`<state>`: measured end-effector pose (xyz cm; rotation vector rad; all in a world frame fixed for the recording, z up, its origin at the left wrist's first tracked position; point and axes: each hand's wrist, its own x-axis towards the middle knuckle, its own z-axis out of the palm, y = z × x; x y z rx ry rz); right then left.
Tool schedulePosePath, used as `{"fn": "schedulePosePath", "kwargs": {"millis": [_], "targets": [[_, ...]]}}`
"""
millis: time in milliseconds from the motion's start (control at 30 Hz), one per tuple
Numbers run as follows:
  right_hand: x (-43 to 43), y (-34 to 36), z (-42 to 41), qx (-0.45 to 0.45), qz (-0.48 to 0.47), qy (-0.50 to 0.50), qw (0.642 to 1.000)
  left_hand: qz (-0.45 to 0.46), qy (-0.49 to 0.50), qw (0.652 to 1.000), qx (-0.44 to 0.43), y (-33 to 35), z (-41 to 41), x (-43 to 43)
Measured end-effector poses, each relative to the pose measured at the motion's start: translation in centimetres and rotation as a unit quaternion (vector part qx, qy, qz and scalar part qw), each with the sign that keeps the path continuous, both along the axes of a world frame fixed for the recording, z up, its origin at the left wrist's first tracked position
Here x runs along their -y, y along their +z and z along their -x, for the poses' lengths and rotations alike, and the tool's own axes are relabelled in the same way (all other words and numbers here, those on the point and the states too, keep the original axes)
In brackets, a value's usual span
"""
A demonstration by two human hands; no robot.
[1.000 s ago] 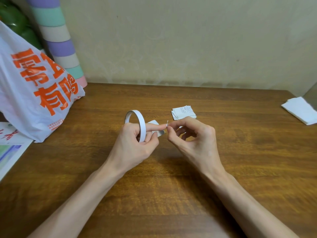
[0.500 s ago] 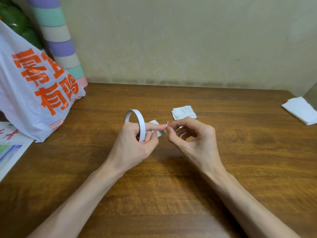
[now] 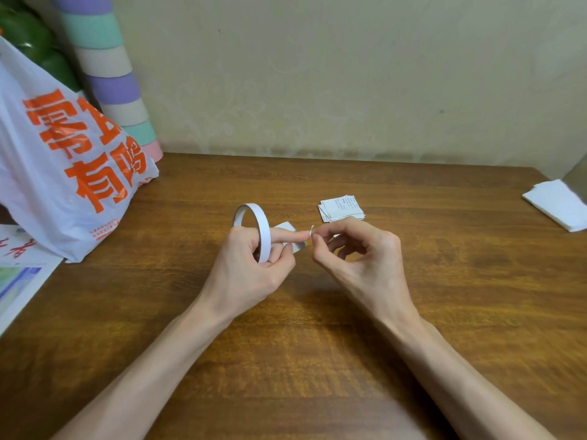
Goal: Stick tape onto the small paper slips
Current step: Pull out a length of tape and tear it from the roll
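My left hand (image 3: pixel 251 268) holds a thin white tape roll (image 3: pixel 259 227) upright, with the forefinger stretched out to the right over a small paper slip (image 3: pixel 293 241) that it also holds. My right hand (image 3: pixel 359 262) pinches a tiny white tape end (image 3: pixel 311 230) at the tip of that forefinger. A small stack of printed paper slips (image 3: pixel 341 208) lies on the wooden table (image 3: pixel 317 328) just behind my right hand.
A white plastic bag with orange characters (image 3: pixel 63 160) stands at the left, with a striped pastel tube (image 3: pixel 111 74) behind it. Printed sheets (image 3: pixel 19 274) lie at the left edge. Folded white paper (image 3: pixel 559 208) sits at the far right. The wall is close behind.
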<state>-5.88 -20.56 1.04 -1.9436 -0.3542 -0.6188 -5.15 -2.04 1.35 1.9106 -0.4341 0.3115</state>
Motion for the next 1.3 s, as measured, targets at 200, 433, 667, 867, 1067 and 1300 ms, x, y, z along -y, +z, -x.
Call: {"fn": "schedulePosePath", "kwargs": {"millis": [200, 433, 667, 867, 1067, 1300], "targets": [[0.00, 0.04, 0.05, 0.006, 0.013, 0.002, 1.000, 0.004, -0.007, 1.000, 0.004, 0.12, -0.02, -0.06], [0.04, -0.06, 0.06, 0.023, 0.028, -0.012, 0.999, 0.003, -0.016, 1.000, 0.001, 0.11, 0.00, 0.08], [0.03, -0.03, 0.05, -0.004, -0.003, 0.005, 1.000, 0.013, -0.014, 1.000, 0.000, 0.06, -0.17, -0.01], [-0.07, 0.14, -0.02, -0.034, -0.031, 0.009, 0.999, 0.014, -0.006, 1.000, -0.005, 0.09, -0.14, -0.11], [0.05, 0.11, 0.03, -0.009, -0.004, -0.003, 1.000, 0.012, -0.011, 1.000, 0.003, -0.09, -0.16, -0.04], [0.11, 0.13, 0.06, -0.001, 0.012, -0.002, 1.000, -0.010, -0.004, 1.000, 0.009, 0.00, 0.09, -0.02]]}}
